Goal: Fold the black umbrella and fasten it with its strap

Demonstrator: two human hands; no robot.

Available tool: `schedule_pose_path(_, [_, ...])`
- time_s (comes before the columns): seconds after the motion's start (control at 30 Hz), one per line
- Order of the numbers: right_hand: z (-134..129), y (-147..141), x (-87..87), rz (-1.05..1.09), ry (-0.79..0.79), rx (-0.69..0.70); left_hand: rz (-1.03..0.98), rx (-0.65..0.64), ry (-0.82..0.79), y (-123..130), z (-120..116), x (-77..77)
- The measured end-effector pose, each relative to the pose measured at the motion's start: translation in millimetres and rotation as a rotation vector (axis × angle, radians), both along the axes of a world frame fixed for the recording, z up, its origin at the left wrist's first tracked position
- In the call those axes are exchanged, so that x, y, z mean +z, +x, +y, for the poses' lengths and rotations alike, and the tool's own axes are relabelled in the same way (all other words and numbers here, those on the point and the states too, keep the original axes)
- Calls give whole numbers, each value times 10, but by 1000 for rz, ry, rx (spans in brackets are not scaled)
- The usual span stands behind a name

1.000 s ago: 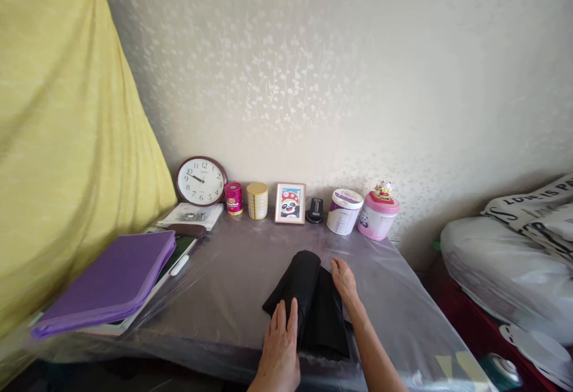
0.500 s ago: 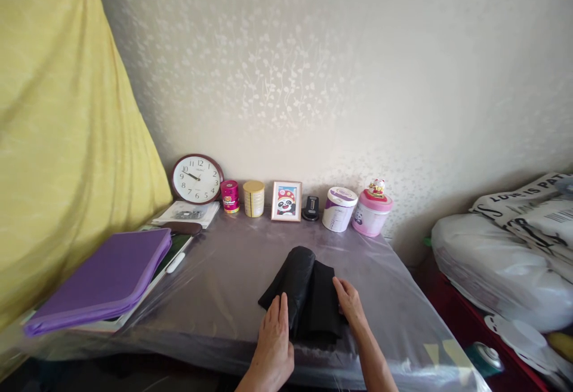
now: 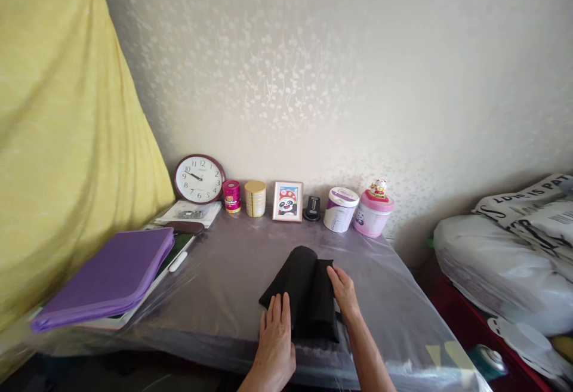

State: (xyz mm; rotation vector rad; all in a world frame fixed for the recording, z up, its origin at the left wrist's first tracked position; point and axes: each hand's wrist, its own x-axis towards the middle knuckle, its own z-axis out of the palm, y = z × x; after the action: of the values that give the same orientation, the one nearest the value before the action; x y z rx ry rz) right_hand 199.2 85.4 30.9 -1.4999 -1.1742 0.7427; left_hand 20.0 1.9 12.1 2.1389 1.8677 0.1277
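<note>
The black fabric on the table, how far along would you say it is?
A thick, rounded fold already looks made in the black fabric. The right hand holds its right edge; the left hand touches the fold. Its right flap likely remains to fold.

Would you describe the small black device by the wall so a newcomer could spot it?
On the plastic-covered table, look along the wall, between the panda picture and the white-and-purple tub. The device is the row's only black item.
</note>
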Motion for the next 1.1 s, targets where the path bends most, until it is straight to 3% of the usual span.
schedule_pose_path(0.1, [107,-167,73,-4,31,22,13,3,16,6,3,-30])
schedule_pose_path(0.3, [321,-421,76,59,-58,63,-25,-3,71,0,32,-167])
schedule_pose_path(0.53, [447,-588,51,-100,-147,113,-102,-42,88,-42,47,-248])
schedule_pose_path(0.73, [515,-714,-21,-247,-202,142,-130,-48,122,-75,46,-208])
schedule_pose_path(0.97, [462,-807,31,-444,-174,231,-84,-29,157,-166,-18,-188])
schedule_pose_path(1.1, [417,-826,30,-456,-147,317,-52,-19,246,-230,-99,-74])
